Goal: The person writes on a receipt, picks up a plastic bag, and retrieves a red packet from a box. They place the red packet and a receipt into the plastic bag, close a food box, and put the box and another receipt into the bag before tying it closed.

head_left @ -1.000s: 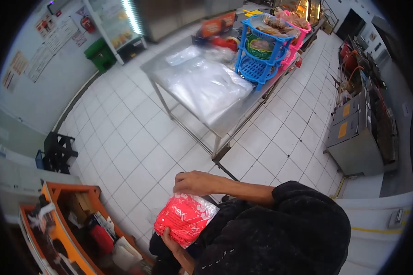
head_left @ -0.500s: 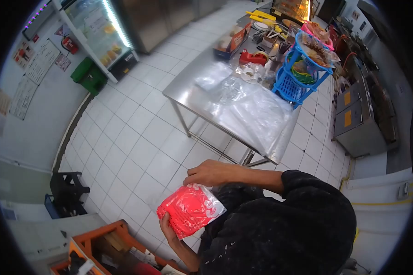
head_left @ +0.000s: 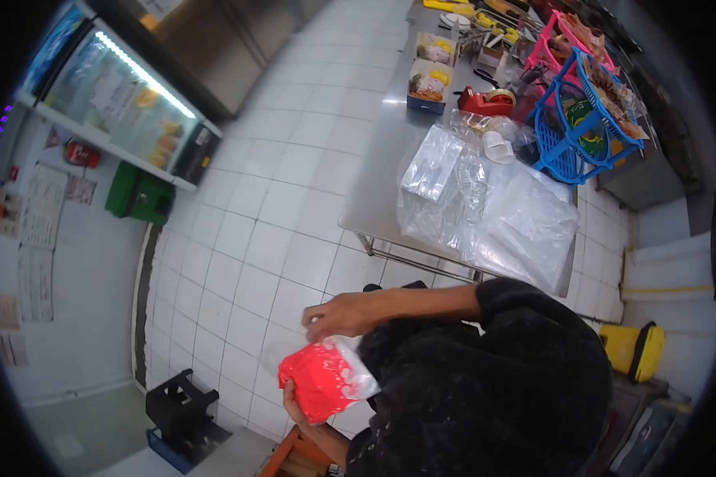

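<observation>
Left hand (head_left: 296, 409): gripped the lower-left edge of a red-and-white packet in clear plastic film (head_left: 317, 381), above white floor tiles (head_left: 239, 262).
Right hand (head_left: 342, 316): curled at the packet's upper edge; whether it pinched the film could not be told.
Slip hazard: slick film might have slid from the left hand, dropping the packet.
Silver metal counter (head_left: 374, 199): crumpled clear plastic sheets (head_left: 517, 219) obstructed its near end; a red tape dispenser (head_left: 477, 102) sat beyond.

Red packet (head_left: 317, 383) in glossy, creased clear plastic, worktop (head_left: 378, 203) of smooth, shiny metal, sheets (head_left: 521, 224) we read as thin glossy plastic, blue rack (head_left: 612, 153) of smooth plastic, floor (head_left: 290, 219) of smooth, glossy tile, sleeve (head_left: 525, 322) of matt black cloth
</observation>
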Demonstrator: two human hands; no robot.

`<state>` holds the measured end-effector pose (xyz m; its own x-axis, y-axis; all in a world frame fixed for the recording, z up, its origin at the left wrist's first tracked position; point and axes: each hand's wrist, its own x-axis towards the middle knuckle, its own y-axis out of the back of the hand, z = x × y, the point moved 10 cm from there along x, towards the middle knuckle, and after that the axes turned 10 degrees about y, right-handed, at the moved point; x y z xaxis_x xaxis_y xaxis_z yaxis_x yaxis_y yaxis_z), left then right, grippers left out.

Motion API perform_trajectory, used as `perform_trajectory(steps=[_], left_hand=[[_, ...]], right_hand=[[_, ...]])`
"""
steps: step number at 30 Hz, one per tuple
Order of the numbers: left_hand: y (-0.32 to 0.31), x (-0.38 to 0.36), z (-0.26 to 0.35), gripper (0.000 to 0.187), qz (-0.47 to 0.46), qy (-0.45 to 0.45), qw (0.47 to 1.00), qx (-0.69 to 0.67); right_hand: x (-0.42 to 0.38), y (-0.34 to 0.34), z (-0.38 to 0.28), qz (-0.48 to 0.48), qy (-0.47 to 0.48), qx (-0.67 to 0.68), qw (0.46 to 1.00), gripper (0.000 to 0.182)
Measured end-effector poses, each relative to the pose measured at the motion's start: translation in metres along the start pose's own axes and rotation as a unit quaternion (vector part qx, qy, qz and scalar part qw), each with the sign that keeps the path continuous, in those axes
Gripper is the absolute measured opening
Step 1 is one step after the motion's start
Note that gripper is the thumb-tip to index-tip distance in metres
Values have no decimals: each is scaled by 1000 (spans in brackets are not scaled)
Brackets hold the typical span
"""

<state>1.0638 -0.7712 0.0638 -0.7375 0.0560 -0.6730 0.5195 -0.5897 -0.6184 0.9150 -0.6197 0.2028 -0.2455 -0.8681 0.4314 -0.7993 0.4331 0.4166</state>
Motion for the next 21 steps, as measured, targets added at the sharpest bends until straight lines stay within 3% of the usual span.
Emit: perform_trajectory(steps=[5,8,9,11,12,14,16,17,20,21], left_hand=[[-46,57,90,54,-54,76,995,-18],[-40,120,157,53,-11,51,996,71],[-47,137,183,53,-29,39,994,96],[-68,177,232,53,-71,20,988,139],[-69,198,249,53,-69,55,986,139],[-74,235,293,54,-54,115,981,147],[-128,276,324,53,-132,120,969,173],[-149,290,335,53,-151,134,960,193],[-193,341,363,51,-189,191,936,230],[-209,359,366,50,-202,210,928,233]], right_hand=[[54,25,72,21,-43,145,988,20],[80,53,136,123,-52,198,971,25],[91,74,143,193,-92,324,921,30],[112,120,171,210,-60,172,961,30],[120,132,178,220,-48,105,969,30],[142,153,191,301,-79,151,938,19],[160,188,201,326,-81,139,932,18],[165,205,191,340,-94,61,934,32],[172,236,195,286,-211,-244,902,32],[167,247,197,293,-214,-295,884,21]])
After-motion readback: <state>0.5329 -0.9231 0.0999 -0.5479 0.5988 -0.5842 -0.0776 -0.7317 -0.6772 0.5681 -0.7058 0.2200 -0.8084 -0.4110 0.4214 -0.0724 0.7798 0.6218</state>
